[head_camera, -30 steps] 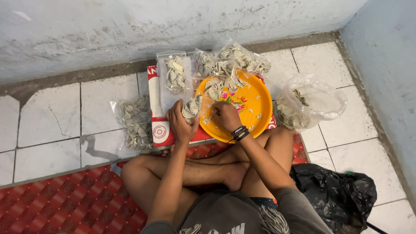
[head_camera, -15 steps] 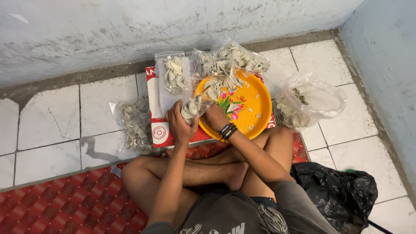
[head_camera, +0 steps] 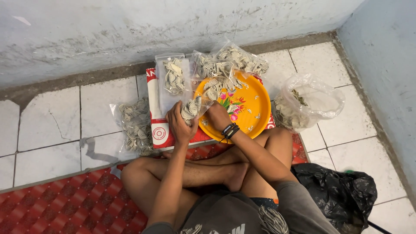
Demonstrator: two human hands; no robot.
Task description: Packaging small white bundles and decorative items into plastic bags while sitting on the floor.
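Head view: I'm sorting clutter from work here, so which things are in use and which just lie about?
In use: left hand, right hand, small clear bag, orange tray.
Lying about: black bag, filled bag on the left tiles.

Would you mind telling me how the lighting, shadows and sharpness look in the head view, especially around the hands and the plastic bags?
Head view: soft, even light. A faint shadow lies on the tiles left of the small bag pile. The big clear bag shows mild glare. The left hand, right hand and the small clear bag they hold are fairly sharp. The orange tray is evenly lit. The wall lines bow slightly, wide-angle.
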